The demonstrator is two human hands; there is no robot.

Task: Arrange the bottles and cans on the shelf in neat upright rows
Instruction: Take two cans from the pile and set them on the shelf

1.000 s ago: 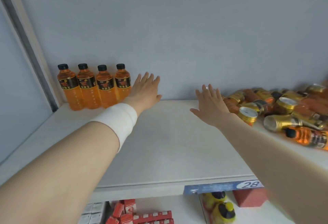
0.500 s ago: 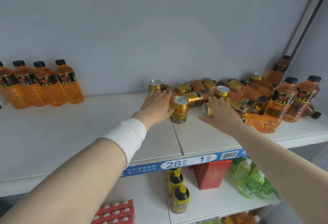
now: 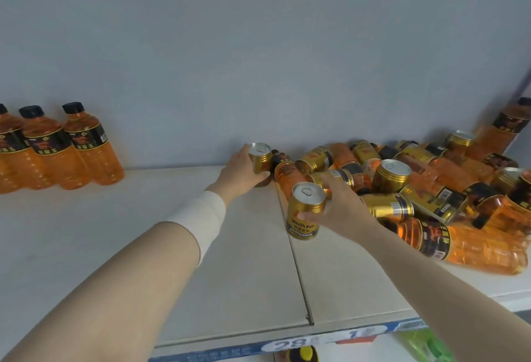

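Observation:
On the white shelf (image 3: 143,246) a row of upright orange bottles (image 3: 86,149) with black caps stands at the far left against the back wall. A jumbled pile of gold cans and orange bottles (image 3: 416,189) lies at the right. My left hand (image 3: 238,172) grips an upright gold can (image 3: 260,157) at the pile's left end, near the back wall. My right hand (image 3: 336,206) holds another upright gold can (image 3: 304,212) nearer the shelf's front, thumb and fingers curled round it.
A seam (image 3: 296,261) splits the shelf into two boards. A blue price strip (image 3: 287,344) runs along the front edge. A large orange bottle (image 3: 465,244) lies on its side at the right front. Goods on the lower shelf peek out below.
Both hands have closed on gold cans: the left on the one by the back wall, the right on the one in front. The view has moved closer to the pile.

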